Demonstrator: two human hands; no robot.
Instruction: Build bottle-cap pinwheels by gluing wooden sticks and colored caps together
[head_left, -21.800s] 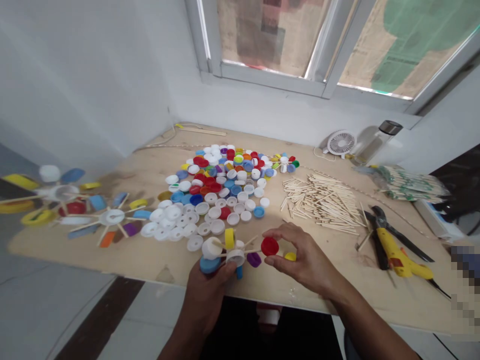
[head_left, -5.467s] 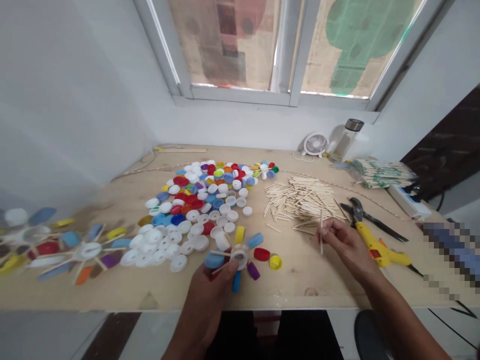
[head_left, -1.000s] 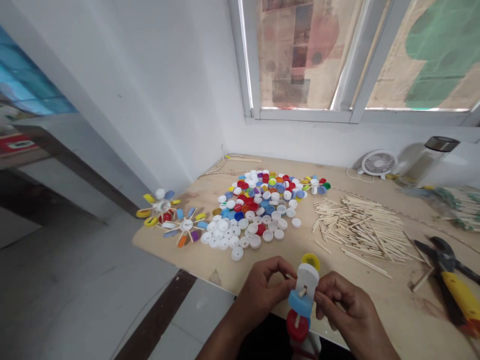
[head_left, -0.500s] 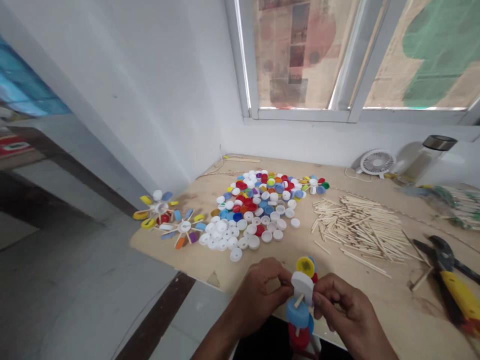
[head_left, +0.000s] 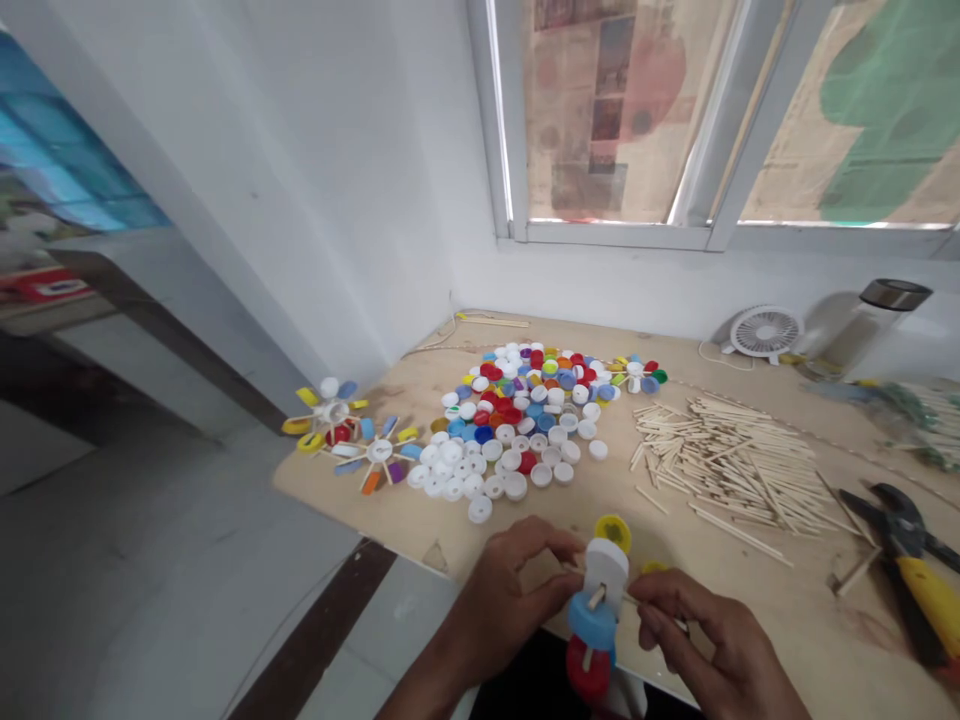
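Observation:
In front of me, near the table edge, is a bottle-cap piece joined by small wooden sticks. Its white cap (head_left: 606,568) stands upright, with a light blue cap (head_left: 592,622) and a red cap (head_left: 588,670) below and a yellow cap (head_left: 613,533) behind. My left hand (head_left: 529,580) is closed in a pinch at the white cap's left edge, steadying the piece. On the other side, my right hand (head_left: 709,625) pinches a thin wooden stick (head_left: 631,598) whose end points at the white cap. The stick's far end is hidden by my fingers.
Loose bottle caps (head_left: 517,410) cover the middle of the table. To the right lie piled wooden sticks (head_left: 735,465) and yellow-handled pliers (head_left: 911,570). Spoked cap pieces (head_left: 379,452) stand at the left. A small fan (head_left: 765,332) and a bottle (head_left: 862,330) are by the wall.
My right hand has shifted slightly right, away from the white cap, and a thin stick now shows between them. The cap piece has tilted a little; the view has shifted slightly.

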